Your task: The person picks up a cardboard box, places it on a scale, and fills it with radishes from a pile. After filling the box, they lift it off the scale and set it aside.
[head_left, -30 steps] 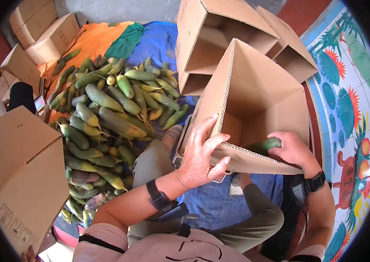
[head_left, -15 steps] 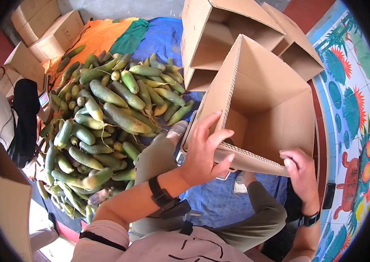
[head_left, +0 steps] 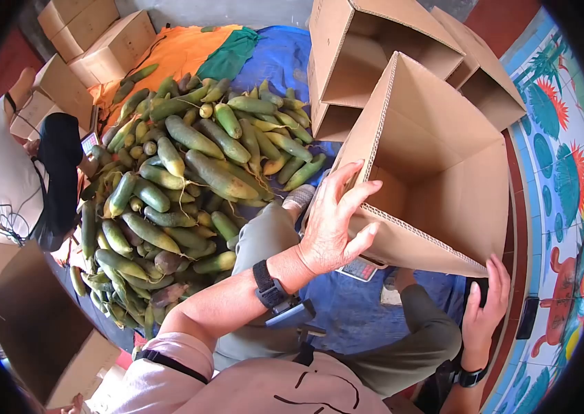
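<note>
An open-topped cardboard box (head_left: 444,162) stands tilted in front of me, its inside bare where I can see it. At its near left corner is my left hand (head_left: 333,224), fingers spread and resting against the outer wall and rim. My right hand (head_left: 486,303) is at the near right corner, fingers stretched up and thumb apart, fingertips at the cardboard edge. Beneath the box, a scale's display (head_left: 359,270) shows partly. Left of the box lies a large heap of green radishes (head_left: 216,176) with thin roots.
More open cardboard boxes (head_left: 368,69) are stacked behind mine. Closed boxes (head_left: 116,52) stand at the back left. A blue tarp (head_left: 275,58) covers the floor. Another person (head_left: 19,165) is at the left, near a dark open box (head_left: 44,310). A painted tile wall (head_left: 554,186) runs along the right.
My right hand has moved from the near rim outward to the right corner, its fingers opening. My left hand stays on the left corner. The view has shifted slightly left.
</note>
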The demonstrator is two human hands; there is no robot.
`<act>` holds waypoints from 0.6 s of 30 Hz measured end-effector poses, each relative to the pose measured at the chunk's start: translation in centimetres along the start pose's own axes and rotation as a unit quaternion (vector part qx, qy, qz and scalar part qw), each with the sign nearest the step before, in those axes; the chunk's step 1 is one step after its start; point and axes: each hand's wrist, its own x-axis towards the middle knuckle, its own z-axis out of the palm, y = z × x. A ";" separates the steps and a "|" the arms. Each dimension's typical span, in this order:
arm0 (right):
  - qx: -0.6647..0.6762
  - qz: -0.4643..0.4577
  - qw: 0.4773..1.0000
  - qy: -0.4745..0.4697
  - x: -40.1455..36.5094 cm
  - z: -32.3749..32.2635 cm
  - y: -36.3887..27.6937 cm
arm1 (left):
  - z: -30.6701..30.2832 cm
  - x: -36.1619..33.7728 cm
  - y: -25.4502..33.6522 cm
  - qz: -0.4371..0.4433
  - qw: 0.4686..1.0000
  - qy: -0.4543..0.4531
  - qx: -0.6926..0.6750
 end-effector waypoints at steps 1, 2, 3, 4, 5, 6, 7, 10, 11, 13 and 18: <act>-0.012 0.001 1.000 0.007 -0.7 -0.2 0.5 | -0.1 -0.1 0.0 0.000 1.000 -0.001 0.001; -0.011 0.002 1.000 0.008 -1.5 -0.2 1.2 | -0.1 -0.1 0.0 0.001 1.000 0.009 -0.021; -0.019 0.006 1.000 0.008 -2.3 -0.1 1.9 | -0.2 -0.2 -0.1 0.002 0.999 0.018 -0.044; -0.026 0.011 1.000 0.007 -3.3 -0.1 2.6 | -0.5 -0.1 0.0 0.000 0.998 0.023 -0.054; -0.026 0.012 1.000 0.007 -4.3 -0.1 3.3 | -1.0 0.0 0.2 -0.006 0.999 0.023 -0.033; -0.061 0.005 0.998 0.008 -5.3 0.0 4.1 | -1.6 0.1 0.4 -0.028 0.998 0.026 -0.041; -0.095 -0.002 0.995 0.010 -6.3 0.0 4.8 | -2.3 0.2 0.8 -0.050 0.997 0.028 -0.048; -0.101 0.026 0.995 0.009 -9.2 0.8 6.9 | -5.4 0.5 0.7 -0.050 0.997 0.059 0.016; -0.086 0.062 0.994 -0.005 -10.1 1.2 7.4 | -6.5 0.3 0.1 -0.051 0.996 0.064 0.036; -0.074 0.071 0.995 -0.005 -11.5 2.3 8.0 | -8.4 -0.9 -2.1 -0.102 0.985 0.075 0.115; -0.058 0.091 0.992 -0.059 -13.1 5.6 7.9 | -12.5 -8.5 -12.1 -0.278 0.924 0.125 0.230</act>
